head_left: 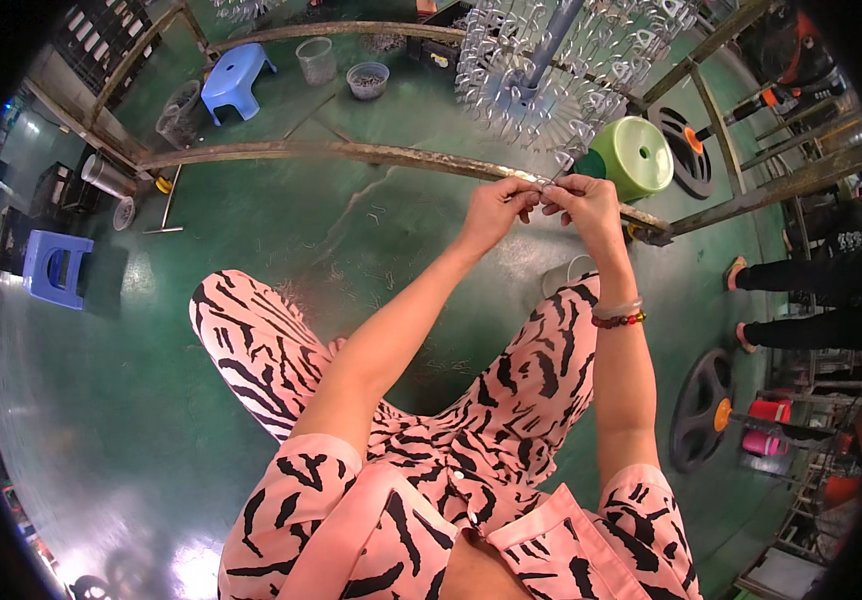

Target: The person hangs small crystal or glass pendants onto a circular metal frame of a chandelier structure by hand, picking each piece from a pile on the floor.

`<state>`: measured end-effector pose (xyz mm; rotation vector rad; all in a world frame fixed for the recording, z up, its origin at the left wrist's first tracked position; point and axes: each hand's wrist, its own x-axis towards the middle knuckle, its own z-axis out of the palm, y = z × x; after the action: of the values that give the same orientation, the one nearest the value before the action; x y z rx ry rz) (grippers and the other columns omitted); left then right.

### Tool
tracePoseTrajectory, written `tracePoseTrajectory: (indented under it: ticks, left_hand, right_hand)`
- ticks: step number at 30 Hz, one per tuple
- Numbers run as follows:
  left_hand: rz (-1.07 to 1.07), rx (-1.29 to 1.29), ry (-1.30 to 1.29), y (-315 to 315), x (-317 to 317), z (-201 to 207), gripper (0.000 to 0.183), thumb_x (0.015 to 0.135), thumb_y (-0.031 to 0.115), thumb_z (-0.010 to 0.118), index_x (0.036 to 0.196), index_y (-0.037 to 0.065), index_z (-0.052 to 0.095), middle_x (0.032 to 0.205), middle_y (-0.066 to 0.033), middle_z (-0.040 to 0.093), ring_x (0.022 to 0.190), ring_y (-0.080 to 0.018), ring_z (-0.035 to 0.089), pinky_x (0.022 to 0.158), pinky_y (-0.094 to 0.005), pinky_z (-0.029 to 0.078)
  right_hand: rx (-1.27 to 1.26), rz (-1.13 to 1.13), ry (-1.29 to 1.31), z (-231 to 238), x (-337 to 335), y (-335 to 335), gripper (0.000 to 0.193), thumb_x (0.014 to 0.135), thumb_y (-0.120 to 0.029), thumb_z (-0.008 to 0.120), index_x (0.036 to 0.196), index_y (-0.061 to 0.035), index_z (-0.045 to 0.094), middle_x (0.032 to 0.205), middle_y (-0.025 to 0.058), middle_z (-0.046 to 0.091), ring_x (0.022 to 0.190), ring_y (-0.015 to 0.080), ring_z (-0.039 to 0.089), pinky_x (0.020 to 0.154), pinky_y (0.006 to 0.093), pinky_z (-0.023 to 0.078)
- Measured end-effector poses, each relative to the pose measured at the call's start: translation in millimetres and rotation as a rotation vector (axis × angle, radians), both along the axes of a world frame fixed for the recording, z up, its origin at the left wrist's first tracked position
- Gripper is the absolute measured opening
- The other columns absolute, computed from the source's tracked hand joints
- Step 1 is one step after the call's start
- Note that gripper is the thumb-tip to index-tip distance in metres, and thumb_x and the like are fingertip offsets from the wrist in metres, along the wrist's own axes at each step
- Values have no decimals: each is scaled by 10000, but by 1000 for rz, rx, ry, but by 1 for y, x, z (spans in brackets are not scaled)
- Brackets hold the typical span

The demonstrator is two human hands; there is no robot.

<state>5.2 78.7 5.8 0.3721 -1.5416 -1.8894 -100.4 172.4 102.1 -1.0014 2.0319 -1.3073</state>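
My left hand (497, 212) and my right hand (591, 205) meet in front of me, fingertips almost touching. Both are closed in a pinch. Whatever lies between the fingertips is too small to make out. Just beyond them stands a round rack (529, 88) with many shiny bent metal hooks hanging from its spokes. Directly behind the fingers passes a worn metal rail (351, 152). To the right of my right hand is a green round stool (641, 158).
Beyond the rail are a blue stool (239, 80), a clear bucket (317, 62) and a tub of small parts (367, 80). A second blue stool (56, 268) stands left. Black fan wheels (703, 410) and another person's legs (801, 275) are at right. Thin wire bits litter the floor.
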Motion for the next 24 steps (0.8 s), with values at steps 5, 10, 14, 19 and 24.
tracePoseTrajectory:
  ticks: [5, 10, 14, 19, 24]
  left_hand:
    - [-110, 565, 63, -40, -15, -12, 362, 841, 78, 617, 1167, -37, 509, 1070, -96, 613, 949, -173, 586, 824, -326, 495]
    - [-243, 657, 128, -74, -33, -11, 308, 827, 12, 593, 1114, -64, 512, 1059, -125, 612, 957, -226, 601, 852, -345, 497]
    - [-268, 707, 133, -77, -41, -7, 226, 828, 25, 602, 1028, -62, 547, 999, -148, 625, 925, -231, 622, 820, -321, 513]
    - [-241, 654, 27, -76, -35, 1, 166, 827, 42, 613, 972, -31, 579, 975, -131, 635, 926, -218, 627, 806, -308, 518]
    - [-182, 608, -113, -80, -32, 9, 127, 817, 41, 625, 935, 15, 586, 929, -103, 652, 895, -206, 639, 710, -297, 497]
  right_hand:
    - [143, -95, 398, 8, 1, -17, 225, 749, -173, 670, 847, 29, 679, 674, 158, 649, 590, 205, 643, 579, 314, 481]
    - [107, -173, 521, -5, -10, -36, 223, 736, -191, 679, 851, 0, 687, 696, 188, 642, 679, 332, 635, 656, 370, 483]
    - [99, -176, 534, -5, -23, -43, 208, 721, -179, 685, 807, 11, 684, 689, 185, 641, 669, 327, 636, 653, 367, 484]
    - [111, -135, 442, -7, -30, -57, 210, 713, -157, 686, 792, 37, 675, 626, 185, 623, 610, 306, 635, 624, 360, 486]
    - [101, -132, 401, -8, -33, -63, 184, 705, -105, 686, 774, 63, 662, 581, 184, 608, 522, 254, 625, 562, 334, 483]
